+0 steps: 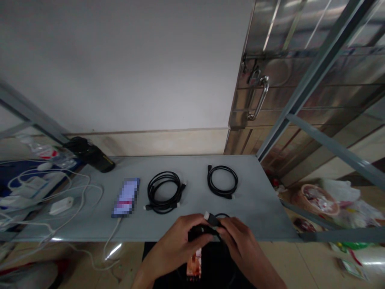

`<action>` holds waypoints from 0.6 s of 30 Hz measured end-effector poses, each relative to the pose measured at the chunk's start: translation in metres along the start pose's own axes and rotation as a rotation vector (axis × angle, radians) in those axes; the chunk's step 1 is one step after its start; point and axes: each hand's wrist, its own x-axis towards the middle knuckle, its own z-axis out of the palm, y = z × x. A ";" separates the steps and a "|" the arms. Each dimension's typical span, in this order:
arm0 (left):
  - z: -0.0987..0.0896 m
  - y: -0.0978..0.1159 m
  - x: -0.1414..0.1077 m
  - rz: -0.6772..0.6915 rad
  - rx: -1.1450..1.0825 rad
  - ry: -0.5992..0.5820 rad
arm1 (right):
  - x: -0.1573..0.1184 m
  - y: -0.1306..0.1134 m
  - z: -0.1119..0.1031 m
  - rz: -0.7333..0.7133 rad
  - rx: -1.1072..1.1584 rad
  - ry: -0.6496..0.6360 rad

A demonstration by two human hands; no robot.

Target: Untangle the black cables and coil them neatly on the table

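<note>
Over the near edge of the grey tabletop [255, 224], my left hand [183, 237] and my right hand [239, 241] are both closed around a black cable [200, 230]. One of its plugs [211, 219], with a pale metal tip, sticks up between my fingers. Beyond my hands lie two coiled black cables: a thicker bundle [165, 192] with several plug ends, and a single neat ring [222, 181] to its right. A small orange patterned item [195, 265] shows below my left hand; I cannot make out what it is.
A phone [126, 197] with a white cord lies left of the coils. Farther left are a white charger [61, 205], tangled white wires and a dark bottle-like object [90, 154]. A metal frame post [279, 128] rises at the right; a basket [315, 200] stands beyond.
</note>
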 end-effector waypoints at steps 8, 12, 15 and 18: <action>0.008 -0.030 0.009 -0.049 -0.172 0.199 | 0.008 0.011 0.005 0.163 0.195 -0.055; 0.009 -0.041 0.014 -0.073 -0.252 0.282 | 0.010 0.016 0.001 0.268 0.284 -0.090; 0.005 -0.048 0.016 -0.068 -0.291 0.266 | 0.007 0.022 0.001 0.365 0.375 -0.026; 0.003 -0.058 0.018 -0.035 -0.298 0.207 | 0.007 0.027 0.004 0.420 0.550 0.149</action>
